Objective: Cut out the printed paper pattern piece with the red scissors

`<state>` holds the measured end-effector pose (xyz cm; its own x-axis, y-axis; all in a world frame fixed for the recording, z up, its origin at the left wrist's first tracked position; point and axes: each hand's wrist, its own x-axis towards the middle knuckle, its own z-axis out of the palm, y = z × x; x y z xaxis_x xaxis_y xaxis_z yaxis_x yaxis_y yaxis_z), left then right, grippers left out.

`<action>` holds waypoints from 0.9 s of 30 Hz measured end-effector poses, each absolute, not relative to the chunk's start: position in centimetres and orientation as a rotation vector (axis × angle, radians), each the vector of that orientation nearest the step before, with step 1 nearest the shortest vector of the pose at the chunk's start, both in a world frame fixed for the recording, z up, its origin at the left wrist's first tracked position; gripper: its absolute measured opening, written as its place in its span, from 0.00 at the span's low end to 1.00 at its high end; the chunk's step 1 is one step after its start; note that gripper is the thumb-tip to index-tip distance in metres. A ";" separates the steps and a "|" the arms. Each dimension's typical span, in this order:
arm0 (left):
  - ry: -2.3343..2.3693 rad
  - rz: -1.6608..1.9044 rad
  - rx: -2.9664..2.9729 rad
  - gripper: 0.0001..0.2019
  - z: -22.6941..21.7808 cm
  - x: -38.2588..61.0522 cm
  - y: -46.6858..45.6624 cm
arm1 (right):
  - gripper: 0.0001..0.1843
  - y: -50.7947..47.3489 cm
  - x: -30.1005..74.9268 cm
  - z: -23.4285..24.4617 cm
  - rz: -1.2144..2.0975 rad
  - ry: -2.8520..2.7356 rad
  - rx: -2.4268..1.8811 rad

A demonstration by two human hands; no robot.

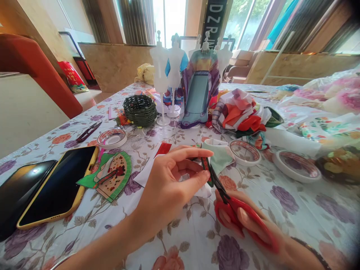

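Pinching a small printed paper piece (206, 167) between thumb and fingers (197, 153), the left hand (165, 187) held it just above the desk (295, 210), near the middle of the floral cloth. Right hand (247, 221) was closed through the red handles of the scissors (225, 197), dark blades open a little and touching the lower edge of the paper piece. White paper sheet (146, 172) lay under the left hand. Left of it sat a green-edged printed cutout (112, 176), then a yellow-cased phone (60, 183) and a dark phone (22, 187) side by side, screens up. Thread snips (88, 131) and a tape roll (111, 138) lay further back on the left, near a dark woven basket (140, 109). Two more tape rolls (244, 152) sat right of the hands. Behind stood small white mannequin stands (163, 67), one wearing a blue and purple paper robe (199, 88), beside a heap of coloured fabric (242, 112).
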<state>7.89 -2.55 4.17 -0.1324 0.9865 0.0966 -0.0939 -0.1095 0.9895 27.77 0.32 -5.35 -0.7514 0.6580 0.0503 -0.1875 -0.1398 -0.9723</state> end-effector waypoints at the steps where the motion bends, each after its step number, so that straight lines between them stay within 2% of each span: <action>1: 1.176 1.427 1.146 0.09 4.2 7.9 -2.6 | 0.21 0.3 27.7 -5.2 1.945 -1.559 -0.545; 18: 1.208 1.434 1.140 0.07 4.2 7.8 -2.6 | 0.20 0.1 27.5 -4.9 1.940 -1.516 -0.572; 22: 1.198 1.464 1.120 0.03 4.1 7.8 -2.6 | 0.22 -0.1 28.0 -5.4 1.938 -1.516 -0.654; 27: 1.215 1.465 1.083 0.06 4.1 7.6 -2.7 | 0.24 -0.1 28.1 -4.9 1.877 -1.547 -0.758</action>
